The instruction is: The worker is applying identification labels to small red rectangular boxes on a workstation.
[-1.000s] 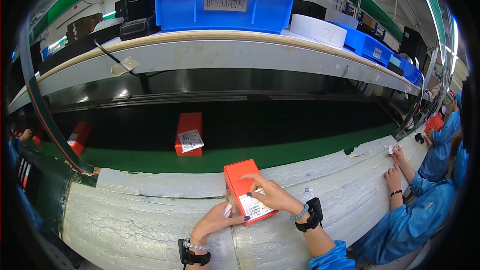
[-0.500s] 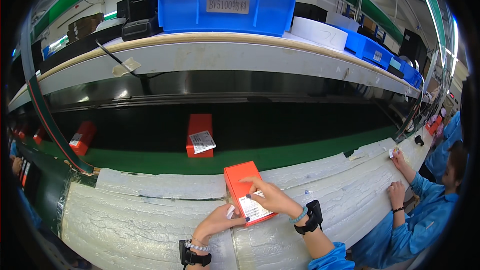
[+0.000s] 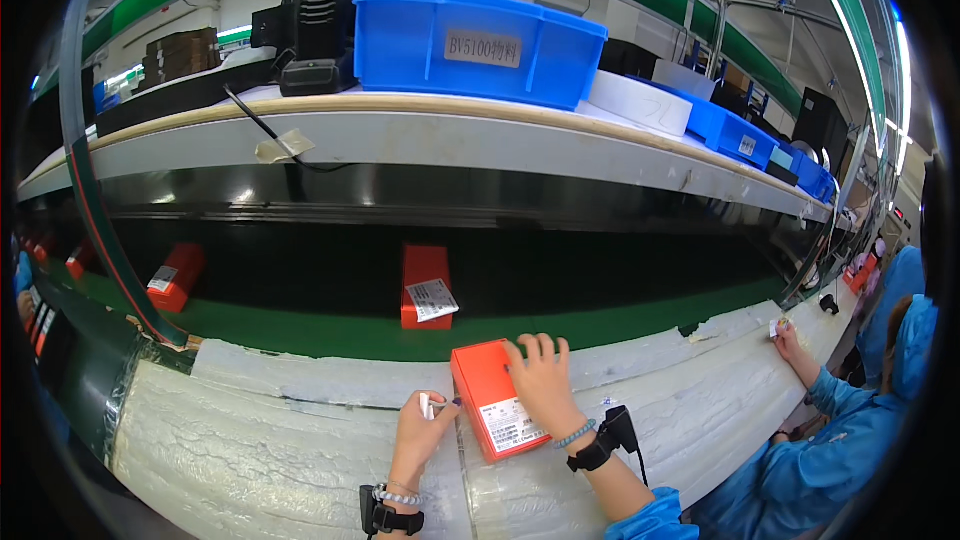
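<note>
A red box (image 3: 478,371) lies tilted a little on the near work surface, with a white printed label (image 3: 508,422) on its near end. My right hand (image 3: 545,385) is at the box's right side, its fingers bent and spread apart; it seems to rest on the edge, though contact is partly hidden. Just left of the box, my left hand (image 3: 420,437) pinches a small white piece (image 3: 427,405) between thumb and fingers; its exact kind is too small to make out.
Another red box (image 3: 427,265) with a loose-looking white label stands on the green belt (image 3: 340,335) beyond, and more red boxes are at far left. A shelf (image 3: 400,130) above bears a blue bin (image 3: 480,45) and black two-way radio (image 3: 318,30). At right, a blue-clad person (image 3: 850,450) holds something small.
My right hand has moved off the label toward the box's upper right, its fingers spreading. My left hand has drawn away from the box's near left corner, still pinching the white piece.
</note>
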Demonstrator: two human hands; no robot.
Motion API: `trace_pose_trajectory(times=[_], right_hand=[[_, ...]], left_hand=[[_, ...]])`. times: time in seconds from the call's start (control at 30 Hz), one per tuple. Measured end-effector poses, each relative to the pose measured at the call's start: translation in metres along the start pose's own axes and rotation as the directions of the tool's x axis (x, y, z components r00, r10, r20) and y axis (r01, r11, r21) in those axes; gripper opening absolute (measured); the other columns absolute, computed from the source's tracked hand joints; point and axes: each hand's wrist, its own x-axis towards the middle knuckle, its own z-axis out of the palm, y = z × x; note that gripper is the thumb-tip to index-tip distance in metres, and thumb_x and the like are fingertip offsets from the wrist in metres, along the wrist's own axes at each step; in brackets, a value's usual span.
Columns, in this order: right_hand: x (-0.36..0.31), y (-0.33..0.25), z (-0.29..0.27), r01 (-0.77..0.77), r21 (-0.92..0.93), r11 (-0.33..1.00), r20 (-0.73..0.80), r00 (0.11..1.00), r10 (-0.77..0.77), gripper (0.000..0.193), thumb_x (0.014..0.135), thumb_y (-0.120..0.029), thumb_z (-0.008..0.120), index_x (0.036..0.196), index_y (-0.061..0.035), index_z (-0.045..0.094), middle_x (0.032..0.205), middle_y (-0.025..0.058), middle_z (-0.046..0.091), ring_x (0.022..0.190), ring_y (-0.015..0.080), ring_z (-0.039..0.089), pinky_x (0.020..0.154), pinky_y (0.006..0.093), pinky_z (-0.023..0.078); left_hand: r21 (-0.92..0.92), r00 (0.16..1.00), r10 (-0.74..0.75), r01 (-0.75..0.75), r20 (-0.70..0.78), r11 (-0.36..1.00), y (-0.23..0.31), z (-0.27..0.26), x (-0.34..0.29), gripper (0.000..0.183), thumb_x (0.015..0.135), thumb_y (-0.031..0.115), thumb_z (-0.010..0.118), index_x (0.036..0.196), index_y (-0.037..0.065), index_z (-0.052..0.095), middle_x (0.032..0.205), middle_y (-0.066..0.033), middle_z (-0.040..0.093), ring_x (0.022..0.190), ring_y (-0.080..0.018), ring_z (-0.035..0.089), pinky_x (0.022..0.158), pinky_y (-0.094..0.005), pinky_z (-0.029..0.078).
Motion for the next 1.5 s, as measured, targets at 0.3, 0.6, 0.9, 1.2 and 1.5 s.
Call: trace_pose_trajectory(times=[0.3, 0.6, 0.9, 1.2, 1.5], right_hand=[[-0.036, -0.002, -0.012, 0.146, 0.389, 0.91, 0.25, 0.934, -0.256, 0.028, 0.079, -0.025, 0.058, 0.106, -0.0169, 0.06, 0.118, 0.0014, 0.051, 0.122, 0.0311, 0.038, 0.106, 0.0575, 0.018], [-0.058, 0.139, -0.01, -0.15, -0.233, 0.961, 0.169, 0.967, 0.193, 0.034, 0.067, -0.006, 0.065, 0.1, -0.0147, 0.062, 0.109, 0.0061, 0.054, 0.114, 0.0294, 0.044, 0.101, 0.0521, 0.029], [0.069, 0.004, 0.088, -0.235, 0.284, 0.93, 0.187, 0.965, 0.186, 0.056, 0.079, -0.041, 0.063, 0.121, -0.0054, 0.05, 0.124, 0.0129, 0.049, 0.109, 0.0357, 0.048, 0.088, 0.0481, 0.043], [0.094, -0.008, 0.104, -0.382, 0.09, 0.92, 0.169, 0.916, 0.364, 0.057, 0.071, -0.049, 0.062, 0.099, 0.0005, 0.063, 0.11, 0.018, 0.058, 0.098, 0.0386, 0.054, 0.079, 0.0472, 0.047], [-0.036, -0.033, -0.052, -0.276, 0.262, 0.925, 0.213, 0.951, 0.224, 0.07, 0.068, -0.049, 0.066, 0.122, -0.0061, 0.054, 0.125, 0.0158, 0.052, 0.082, 0.0403, 0.057, 0.072, 0.047, 0.051]], left_hand=[[-0.078, 0.967, 0.105, -0.126, -0.231, 0.989, -0.028, -0.004, 0.014, 0.03, 0.074, 0.012, 0.073, 0.095, 0.007, 0.052, 0.069, 0.0012, 0.047, 0.057, -0.0078, 0.045, 0.048, -0.0252, 0.038], [-0.011, 0.949, 0.216, -0.225, -0.23, 0.974, -0.024, 0.012, 0.012, 0.035, 0.073, 0.013, 0.074, 0.1, 0.007, 0.052, 0.074, -0.0019, 0.051, 0.065, -0.0126, 0.05, 0.061, -0.0272, 0.044], [0.042, 0.94, 0.25, -0.247, -0.231, 0.968, -0.021, 0.006, 0.008, 0.034, 0.074, 0.01, 0.072, 0.1, 0.006, 0.05, 0.077, 0.0001, 0.05, 0.066, -0.0082, 0.048, 0.055, -0.0225, 0.041], [0.101, 0.946, 0.259, -0.243, -0.195, 0.965, -0.024, 0.006, 0.01, 0.031, 0.075, 0.013, 0.071, 0.099, 0.007, 0.053, 0.074, -0.0033, 0.057, 0.066, -0.015, 0.056, 0.062, -0.0287, 0.045], [0.275, 0.951, 0.303, -0.276, -0.06, 0.921, -0.03, 0.011, 0.01, 0.024, 0.084, 0.025, 0.062, 0.09, 0.002, 0.063, 0.074, -0.0119, 0.066, 0.068, -0.0231, 0.065, 0.063, -0.0315, 0.049]])
